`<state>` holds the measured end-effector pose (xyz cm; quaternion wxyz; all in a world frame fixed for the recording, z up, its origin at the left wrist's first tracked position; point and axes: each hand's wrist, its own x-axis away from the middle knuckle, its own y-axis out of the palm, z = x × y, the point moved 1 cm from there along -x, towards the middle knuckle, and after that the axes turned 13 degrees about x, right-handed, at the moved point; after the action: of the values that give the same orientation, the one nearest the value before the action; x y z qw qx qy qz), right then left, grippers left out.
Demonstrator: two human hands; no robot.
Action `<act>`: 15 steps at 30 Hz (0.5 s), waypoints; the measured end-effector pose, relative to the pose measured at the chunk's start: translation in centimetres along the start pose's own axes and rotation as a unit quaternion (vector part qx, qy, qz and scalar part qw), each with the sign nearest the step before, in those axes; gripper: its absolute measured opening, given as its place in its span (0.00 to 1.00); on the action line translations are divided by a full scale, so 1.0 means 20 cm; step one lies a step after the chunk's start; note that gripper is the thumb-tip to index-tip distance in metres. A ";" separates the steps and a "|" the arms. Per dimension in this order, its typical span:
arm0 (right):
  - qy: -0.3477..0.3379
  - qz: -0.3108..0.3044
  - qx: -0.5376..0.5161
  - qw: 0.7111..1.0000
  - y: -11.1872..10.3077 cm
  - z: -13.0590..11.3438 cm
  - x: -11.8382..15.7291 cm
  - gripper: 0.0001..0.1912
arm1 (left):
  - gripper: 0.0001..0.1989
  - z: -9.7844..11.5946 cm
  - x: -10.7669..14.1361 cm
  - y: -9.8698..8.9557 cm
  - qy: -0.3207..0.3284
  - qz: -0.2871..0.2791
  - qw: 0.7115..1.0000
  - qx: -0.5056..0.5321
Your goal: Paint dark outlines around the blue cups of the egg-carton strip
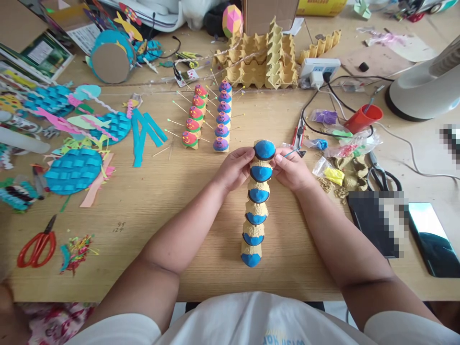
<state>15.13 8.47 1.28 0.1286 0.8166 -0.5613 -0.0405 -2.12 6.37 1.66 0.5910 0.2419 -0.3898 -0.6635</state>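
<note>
A strip of egg carton [256, 219] with several cups in a row points away from me over the table. Each cup has a blue clay cap, most with a dark line along the edge. My left hand [235, 167] pinches the far end of the strip from the left. At its right side is my right hand [292, 167], fingers closed around a thin blue stick [290, 153] with a dark end and close against the end cup. Beyond stand two finished-looking strips, a red and green caterpillar [194, 117] and a purple caterpillar [223, 117], with pins sticking out.
On the right lie a utility knife [299, 132], clay packets [334, 175], black scissors [383, 175], a red cup [364, 119] and a phone [433, 239]. To the left are red scissors [37, 248], paper scraps [77, 254] and woven blue paper [74, 170]. Egg trays [258, 57] stand behind.
</note>
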 end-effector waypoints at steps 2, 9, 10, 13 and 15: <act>-0.004 0.004 -0.005 1.000 0.00 0.00 0.00 0.28 | 0.27 0.00 0.00 0.01 0.000 0.006 1.000 -0.002; -0.005 -0.005 -0.017 1.000 0.02 0.00 0.00 0.29 | 0.18 0.00 0.00 0.00 -0.035 0.008 0.999 0.034; -0.003 -0.009 -0.016 1.000 0.02 0.00 0.00 0.29 | 0.17 -0.01 0.00 0.00 -0.034 0.010 0.999 0.034; -0.012 -0.009 -0.010 1.000 0.02 0.00 0.00 0.28 | 0.15 -0.01 0.01 0.00 -0.026 0.015 0.999 0.023; -0.019 -0.001 -0.013 1.000 0.02 0.00 -0.01 0.28 | 0.13 -0.01 0.01 0.01 -0.026 0.011 0.999 0.021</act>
<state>14.74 8.44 1.33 0.1281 0.8146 -0.5622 -0.0636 -1.88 6.14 1.67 0.5828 0.2328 -0.4215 -0.6545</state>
